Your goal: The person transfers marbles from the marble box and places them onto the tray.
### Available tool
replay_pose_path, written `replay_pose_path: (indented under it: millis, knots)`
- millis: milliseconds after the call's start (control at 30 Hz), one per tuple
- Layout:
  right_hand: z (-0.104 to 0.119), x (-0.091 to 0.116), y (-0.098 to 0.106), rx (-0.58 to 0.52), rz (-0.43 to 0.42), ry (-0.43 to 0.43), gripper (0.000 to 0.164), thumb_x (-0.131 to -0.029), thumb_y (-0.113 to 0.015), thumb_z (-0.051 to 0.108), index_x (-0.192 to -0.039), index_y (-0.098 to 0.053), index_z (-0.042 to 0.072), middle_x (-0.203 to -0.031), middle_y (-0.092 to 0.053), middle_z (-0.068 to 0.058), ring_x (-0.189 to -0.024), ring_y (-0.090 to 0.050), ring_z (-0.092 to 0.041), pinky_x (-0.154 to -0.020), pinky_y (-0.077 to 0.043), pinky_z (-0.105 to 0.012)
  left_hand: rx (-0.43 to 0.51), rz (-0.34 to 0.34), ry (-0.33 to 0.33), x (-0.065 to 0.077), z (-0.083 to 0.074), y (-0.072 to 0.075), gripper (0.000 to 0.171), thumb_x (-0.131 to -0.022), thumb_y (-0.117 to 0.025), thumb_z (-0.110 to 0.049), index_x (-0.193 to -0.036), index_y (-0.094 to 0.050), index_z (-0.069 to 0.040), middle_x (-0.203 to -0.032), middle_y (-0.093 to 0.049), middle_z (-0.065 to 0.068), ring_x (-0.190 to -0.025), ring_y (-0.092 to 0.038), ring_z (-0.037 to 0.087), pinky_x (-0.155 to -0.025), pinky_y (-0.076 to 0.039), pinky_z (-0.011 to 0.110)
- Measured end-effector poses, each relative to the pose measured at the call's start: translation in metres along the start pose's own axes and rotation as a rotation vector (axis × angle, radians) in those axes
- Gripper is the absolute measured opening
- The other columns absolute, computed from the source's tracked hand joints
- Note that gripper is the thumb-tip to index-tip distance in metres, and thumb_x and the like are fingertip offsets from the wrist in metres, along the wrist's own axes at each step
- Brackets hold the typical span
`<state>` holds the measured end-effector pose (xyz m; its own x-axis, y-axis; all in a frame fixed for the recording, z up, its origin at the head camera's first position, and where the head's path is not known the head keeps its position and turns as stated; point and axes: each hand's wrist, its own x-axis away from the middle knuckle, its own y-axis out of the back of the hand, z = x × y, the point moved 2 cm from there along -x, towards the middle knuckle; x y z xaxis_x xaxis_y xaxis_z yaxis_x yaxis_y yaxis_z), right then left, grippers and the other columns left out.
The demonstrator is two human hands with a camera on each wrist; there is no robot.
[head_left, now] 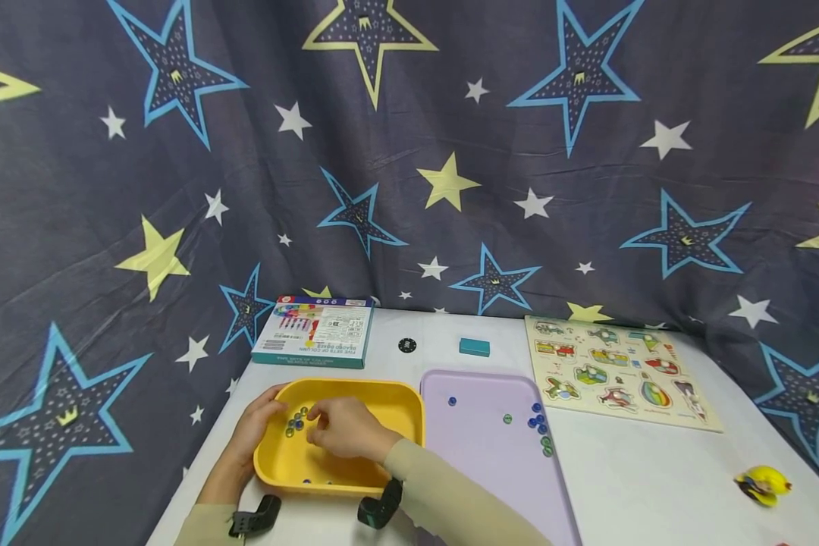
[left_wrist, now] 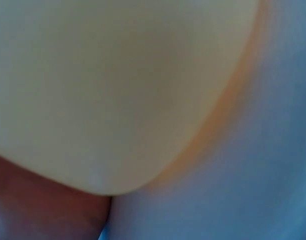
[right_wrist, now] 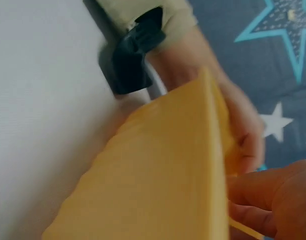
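A yellow tray (head_left: 401, 402) with raised sides stands in front of me. My left hand (head_left: 249, 430) grips its left side, fingers over the rim; in the right wrist view this hand (right_wrist: 243, 122) shows beyond the yellow wall. Inside the tray, my right hand (head_left: 351, 428) hovers with bent fingers just right of a cluster of glass marbles (head_left: 298, 425), green and blue. I cannot tell whether a marble is between its fingertips. Near the tray's front wall lies a blue marble (head_left: 306, 481). The left wrist view is mostly filled by the blurred tray wall (left_wrist: 118, 100).
A lilac tray (head_left: 478, 470) adjoins on the right, with blue marbles (head_left: 541, 428) and green marbles (head_left: 546, 441) along its right side. Behind are a boxed set (head_left: 314, 334), a black round chip (head_left: 407, 345), a teal block (head_left: 474, 346) and a puzzle board (head_left: 614, 371). A yellow toy (head_left: 763, 484) lies far right.
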<state>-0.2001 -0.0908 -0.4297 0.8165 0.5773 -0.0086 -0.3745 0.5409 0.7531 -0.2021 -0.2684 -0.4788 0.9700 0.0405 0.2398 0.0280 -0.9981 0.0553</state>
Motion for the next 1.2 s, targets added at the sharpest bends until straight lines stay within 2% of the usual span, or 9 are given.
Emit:
replay_pose_path:
  millis: [100,267,433,567,700,867,1067,1200]
  knots:
    - [0.003,-0.01,-0.006,-0.009,0.033,-0.052,0.029,-0.078,-0.067,0.025,-0.105,-0.065,0.013,-0.071,-0.052,0.01,-0.06,-0.046,-0.005,-0.054,-0.037,-0.018,0.004,0.004,-0.003,0.0,0.001,-0.001,0.042,-0.087,-0.042,-0.017,-0.128,-0.046,-0.012,-0.129,-0.045,0.007,-0.113,-0.044,0.022,-0.087,-0.041,0.022]
    - [0.008,-0.019,-0.016,-0.091,0.075,-0.129,0.036,-0.076,-0.07,0.021,-0.109,-0.063,0.011,-0.068,-0.053,0.006,-0.056,-0.046,-0.009,-0.05,-0.035,-0.02,0.015,0.017,-0.001,-0.001,0.001,-0.001,0.041,-0.087,-0.041,-0.015,-0.128,-0.046,-0.011,-0.129,-0.045,0.006,-0.116,-0.042,0.021,-0.089,-0.04,0.021]
    - [0.009,-0.023,-0.029,-0.073,0.091,-0.165,0.041,-0.074,-0.071,0.021,-0.113,-0.061,0.011,-0.065,-0.051,0.005,-0.056,-0.045,-0.01,-0.052,-0.035,-0.02,0.016,0.019,-0.008,-0.001,0.0,-0.001,0.041,-0.087,-0.04,-0.015,-0.128,-0.046,-0.011,-0.129,-0.045,0.006,-0.117,-0.041,0.02,-0.092,-0.038,0.022]
    - [0.01,-0.026,-0.037,-0.047,0.107,-0.141,0.034,-0.074,-0.071,0.02,-0.106,-0.064,0.01,-0.066,-0.051,0.006,-0.06,-0.046,-0.009,-0.058,-0.037,-0.019,0.024,0.023,-0.012,0.0,0.0,0.0,0.042,-0.087,-0.04,-0.016,-0.128,-0.045,-0.011,-0.129,-0.045,0.006,-0.118,-0.042,0.02,-0.092,-0.038,0.023]
    - [0.012,-0.029,-0.042,0.014,0.109,-0.11,0.026,-0.074,-0.069,0.019,-0.099,-0.066,0.013,-0.076,-0.054,0.01,-0.071,-0.046,-0.007,-0.07,-0.038,-0.017,0.054,0.035,-0.019,0.001,0.0,0.001,0.042,-0.087,-0.04,-0.015,-0.129,-0.045,-0.01,-0.13,-0.044,0.007,-0.118,-0.042,0.022,-0.089,-0.04,0.021]
    - [0.013,-0.029,-0.045,0.048,0.131,-0.099,0.009,-0.075,-0.068,0.017,-0.082,-0.064,0.02,-0.071,-0.052,0.011,-0.07,-0.045,-0.006,-0.067,-0.035,-0.018,0.068,0.035,-0.021,0.001,-0.001,0.001,0.042,-0.087,-0.041,-0.015,-0.128,-0.045,-0.01,-0.129,-0.045,0.007,-0.117,-0.042,0.023,-0.089,-0.04,0.021]
    - [0.016,-0.027,-0.046,0.226,0.175,0.047,0.01,-0.075,-0.07,0.023,-0.073,-0.06,0.025,-0.066,-0.05,0.013,-0.069,-0.044,-0.004,-0.067,-0.035,-0.016,0.04,0.013,-0.009,0.001,-0.002,0.0,0.043,-0.086,-0.041,-0.015,-0.128,-0.046,-0.01,-0.129,-0.046,0.007,-0.116,-0.043,0.022,-0.089,-0.039,0.021]
    - [0.017,-0.026,-0.048,0.273,0.177,0.097,0.008,-0.076,-0.069,0.025,-0.072,-0.061,0.025,-0.065,-0.049,0.014,-0.067,-0.044,-0.003,-0.067,-0.035,-0.014,0.042,0.011,-0.001,0.002,-0.002,0.0,0.043,-0.086,-0.041,-0.015,-0.129,-0.045,-0.01,-0.13,-0.045,0.007,-0.116,-0.042,0.023,-0.089,-0.04,0.021]
